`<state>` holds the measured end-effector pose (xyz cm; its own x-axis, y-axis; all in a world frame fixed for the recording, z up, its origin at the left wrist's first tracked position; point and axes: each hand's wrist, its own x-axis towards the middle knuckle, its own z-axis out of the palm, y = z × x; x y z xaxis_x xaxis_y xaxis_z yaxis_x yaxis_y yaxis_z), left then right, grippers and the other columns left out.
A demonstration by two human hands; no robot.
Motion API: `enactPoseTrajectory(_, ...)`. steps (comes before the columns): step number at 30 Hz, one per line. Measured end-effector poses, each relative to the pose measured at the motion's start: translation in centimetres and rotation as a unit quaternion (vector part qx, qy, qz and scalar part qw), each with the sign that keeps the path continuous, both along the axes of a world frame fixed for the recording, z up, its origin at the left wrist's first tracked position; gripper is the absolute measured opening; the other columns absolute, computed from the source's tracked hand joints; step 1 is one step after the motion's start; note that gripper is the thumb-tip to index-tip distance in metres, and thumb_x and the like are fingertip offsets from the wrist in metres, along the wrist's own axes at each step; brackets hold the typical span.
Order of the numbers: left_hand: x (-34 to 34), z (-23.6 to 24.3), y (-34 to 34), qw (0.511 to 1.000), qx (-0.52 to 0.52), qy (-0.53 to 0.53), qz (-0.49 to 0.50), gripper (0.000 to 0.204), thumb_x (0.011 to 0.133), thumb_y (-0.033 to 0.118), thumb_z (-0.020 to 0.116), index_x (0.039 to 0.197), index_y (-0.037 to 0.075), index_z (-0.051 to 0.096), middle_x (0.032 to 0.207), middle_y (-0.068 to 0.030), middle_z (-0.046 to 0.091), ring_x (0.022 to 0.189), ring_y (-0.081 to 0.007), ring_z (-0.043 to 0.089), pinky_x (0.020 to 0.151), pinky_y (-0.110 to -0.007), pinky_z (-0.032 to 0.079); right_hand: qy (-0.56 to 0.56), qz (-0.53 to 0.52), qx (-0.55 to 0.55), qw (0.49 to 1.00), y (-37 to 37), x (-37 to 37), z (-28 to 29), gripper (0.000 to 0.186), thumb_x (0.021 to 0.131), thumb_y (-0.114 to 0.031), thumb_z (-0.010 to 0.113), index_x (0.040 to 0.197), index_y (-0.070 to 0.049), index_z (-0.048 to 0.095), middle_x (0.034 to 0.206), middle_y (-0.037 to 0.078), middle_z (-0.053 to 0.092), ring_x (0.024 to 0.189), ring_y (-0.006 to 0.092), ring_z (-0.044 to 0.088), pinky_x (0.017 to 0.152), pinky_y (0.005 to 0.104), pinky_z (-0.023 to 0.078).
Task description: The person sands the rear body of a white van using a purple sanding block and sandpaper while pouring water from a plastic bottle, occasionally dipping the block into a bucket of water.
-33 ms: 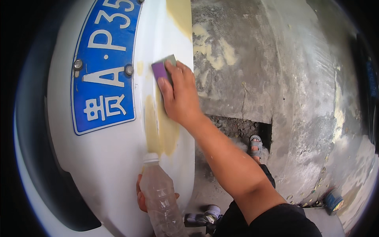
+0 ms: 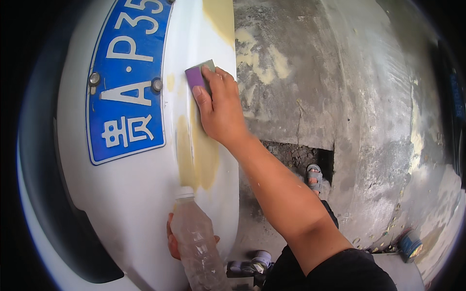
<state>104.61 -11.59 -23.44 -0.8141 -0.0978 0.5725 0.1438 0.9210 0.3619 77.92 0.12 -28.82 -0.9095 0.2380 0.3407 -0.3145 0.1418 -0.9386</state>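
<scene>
My right hand [image 2: 221, 104] grips a purple sanding block [image 2: 195, 77] with a grey-green sheet along its side. The block rests on the white bumper [image 2: 141, 203], just right of the blue licence plate [image 2: 128, 72]. Below it, a yellowish filler patch [image 2: 199, 165] runs along the panel's crease, partly under my right hand. Nearer to me, my left hand [image 2: 172, 237] is wrapped round a clear plastic bottle [image 2: 194, 237] with a white cap. The bottle stands tilted in front of the bumper and hides most of that hand.
Another filler patch [image 2: 218, 19] lies at the panel's far edge. To the right is a stained concrete floor [image 2: 369, 121] with a rubble-filled hole [image 2: 291, 155] beside a sandalled foot [image 2: 314, 175]. A paint can [image 2: 410, 246] sits at the lower right.
My right hand and the sanding block have slid slightly farther away along the panel. My left hand keeps its hold on the bottle.
</scene>
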Motion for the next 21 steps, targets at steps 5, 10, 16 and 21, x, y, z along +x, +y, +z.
enactPoseTrajectory(5, 2.5, -0.4, -2.3, 0.988, 0.097, -0.101, 0.06, 0.113, 0.064, 0.055, 0.085, 0.142, 0.004, 0.022, 0.136, -0.0302, 0.043, 0.115, -0.0422, 0.056, 0.087, -0.051, 0.055, -0.046, 0.124, -0.037, 0.99, -1.2, 14.9, -0.3, 0.051, 0.086, -0.016, 0.069, 0.132, -0.002, 0.052, 0.138, 0.033, 0.039, 0.123, 0.0487, 0.043, 0.101, 0.0535, 0.039)
enactPoseTrajectory(10, 4.6, -0.2, -4.1, 0.959, 0.154, -0.226, 0.078, 0.113, 0.06, 0.051, 0.089, 0.141, 0.003, 0.025, 0.135, -0.0285, 0.044, 0.115, -0.0424, 0.055, 0.089, -0.05, 0.054, -0.03, 0.083, 0.049, 0.995, -0.5, 10.3, -0.5, 0.05, 0.085, -0.017, 0.069, 0.13, -0.001, 0.053, 0.134, 0.034, 0.043, 0.116, 0.0488, 0.048, 0.098, 0.0514, 0.042)
enactPoseTrajectory(16, 2.2, 0.2, -3.3, 0.991, -0.065, -0.105, -0.047, 0.109, 0.067, 0.052, 0.085, 0.141, 0.006, 0.019, 0.136, -0.0285, 0.042, 0.118, -0.0445, 0.053, 0.089, -0.052, 0.054, -0.037, 0.014, 0.025, 0.999, -0.5, 2.1, -1.5, 0.046, 0.088, -0.017, 0.065, 0.129, 0.0, 0.053, 0.129, 0.034, 0.048, 0.113, 0.0479, 0.05, 0.098, 0.0497, 0.043)
enactPoseTrajectory(21, 1.6, -0.8, -2.8, 0.998, -0.024, -0.007, -0.05, 0.109, 0.068, 0.05, 0.085, 0.142, 0.008, 0.017, 0.139, -0.0304, 0.038, 0.12, -0.0449, 0.051, 0.091, -0.052, 0.054, -0.065, 0.153, -0.019, 0.986, -0.7, 18.6, -0.5, 0.05, 0.087, -0.014, 0.066, 0.131, 0.005, 0.049, 0.138, 0.036, 0.04, 0.121, 0.0485, 0.047, 0.103, 0.0526, 0.037)
